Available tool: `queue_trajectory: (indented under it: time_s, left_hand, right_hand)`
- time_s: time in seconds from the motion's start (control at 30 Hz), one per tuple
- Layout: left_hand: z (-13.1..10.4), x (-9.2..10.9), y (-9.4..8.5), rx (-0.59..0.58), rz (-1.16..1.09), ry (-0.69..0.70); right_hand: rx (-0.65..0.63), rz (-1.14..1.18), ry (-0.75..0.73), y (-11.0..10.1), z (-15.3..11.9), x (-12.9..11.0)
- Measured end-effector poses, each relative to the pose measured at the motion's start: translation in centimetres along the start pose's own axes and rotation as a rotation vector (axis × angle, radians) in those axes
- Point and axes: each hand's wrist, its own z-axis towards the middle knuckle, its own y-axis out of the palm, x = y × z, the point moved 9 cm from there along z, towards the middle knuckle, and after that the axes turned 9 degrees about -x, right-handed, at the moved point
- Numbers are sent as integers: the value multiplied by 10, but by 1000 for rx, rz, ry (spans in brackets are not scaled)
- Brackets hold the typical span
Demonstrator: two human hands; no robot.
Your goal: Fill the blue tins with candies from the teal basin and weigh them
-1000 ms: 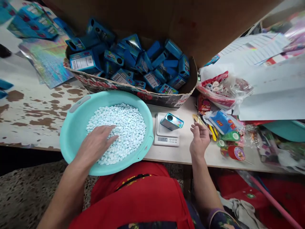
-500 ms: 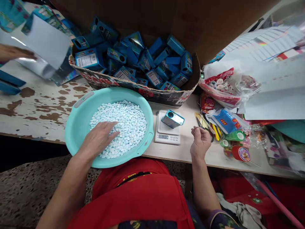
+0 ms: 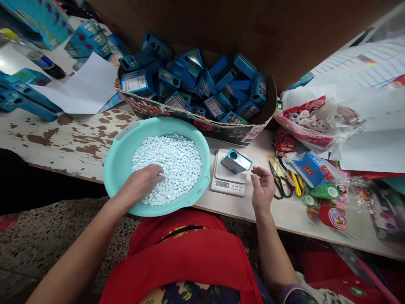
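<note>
Worn white paint, flaking to brown, covers the tabletop (image 3: 47, 137) at the left of the frame, and a tall brown cardboard panel (image 3: 237, 33) closes off the top centre. Your left hand (image 3: 141, 183) is in the turquoise basin (image 3: 117, 169) left of centre, over the small white pieces (image 3: 177, 156); its fingers are drawn together with the thumb, apparently pinching a piece whose white end shows at the tips. Your right hand (image 3: 263, 190) is empty, thumb parted from slightly curled fingers, just beside the blue box (image 3: 236, 162) on the white scale (image 3: 229, 191) right of centre; whether a fingertip touches it, you cannot tell.

Expect the pieces to be light, hard and loose, sliding under your fingertips, so take them with thumb and fingertips. That box looks glossy, stiff and perhaps slick; its narrow sides should give the best hold.

Behind the basin, a carton (image 3: 221, 131) heaped with similar boxes limits your forward reach. At right, scissors (image 3: 280, 183), a yellow cutter (image 3: 297, 183) and green rolls (image 3: 329, 191) crowd your right hand's outer side. White paper (image 3: 84, 86) lies upper left.
</note>
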Motion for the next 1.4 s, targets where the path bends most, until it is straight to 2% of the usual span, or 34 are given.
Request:
queue_trajectory:
  time_s: [0.1, 0.17, 0.23, 0.3, 0.37, 0.4, 0.5, 0.57, 0.6, 0.7, 0.8, 0.9, 1.07, 1.13, 1.2, 1.23, 1.3, 1.33, 1.37, 1.4]
  left_hand:
    - [-10, -12, -23, 168, -606, -79]
    - [-13, -19, -24, 253, -1168, -114]
    - [-13, -21, -15, 322, -1634, -165]
    - [-9, -18, -6, 360, -1869, -228]
    - [-6, -10, -6, 385, -1935, -238]
    - [-4, -2, -11, 389, -1943, -205]
    - [-6, 29, -37, 454, -1913, -31]
    - [-11, 48, -58, 558, -1825, 119]
    - [-14, 57, -67, 612, -1758, 186]
    - [-16, 69, -77, 706, -1558, 279]
    - [-14, 62, -73, 784, -1476, 260]
    - [-14, 56, -71, 843, -1497, 274]
    - [-13, 66, -75, 807, -1525, 313]
    - [-16, 61, -78, 835, -1508, 289]
    - [-19, 49, -79, 858, -1419, 240]
    - [-19, 43, -79, 826, -1309, 208]
    - [-14, 34, -72, 658, -933, 136]
    - [-8, 34, -62, 498, -668, 110]
    - [-5, 31, -50, 393, -417, 81]
    - [-4, 24, -41, 350, -218, 34]
  right_hand:
    - [-118, -77, -79, 24, 13, -13]
    - [-131, -117, -84, 35, 22, -24]
    - [-95, -93, -101, 40, 30, -42]
    - [-26, -38, -183, 41, 31, -74]
    - [12, -15, -290, 46, 25, -110]
    - [-25, -26, -331, 55, 21, -127]
    - [-341, -117, -391, 113, 5, -158]
    - [-545, -174, -430, 155, -10, -162]
    - [-606, -190, -448, 171, -17, -161]
    - [-669, -199, -474, 200, -27, -153]
    - [-678, -213, -452, 207, -30, -146]
    - [-673, -228, -455, 205, -30, -147]
    - [-653, -201, -438, 204, -30, -150]
    - [-647, -162, -390, 197, -29, -149]
    - [-623, -111, -303, 179, -24, -144]
    - [-590, -78, -254, 164, -20, -140]
    - [-475, -7, -180, 127, -7, -129]
    - [-402, 19, -157, 106, 0, -121]
    - [-329, 33, -139, 86, 7, -112]
    - [-270, 35, -122, 69, 14, -101]
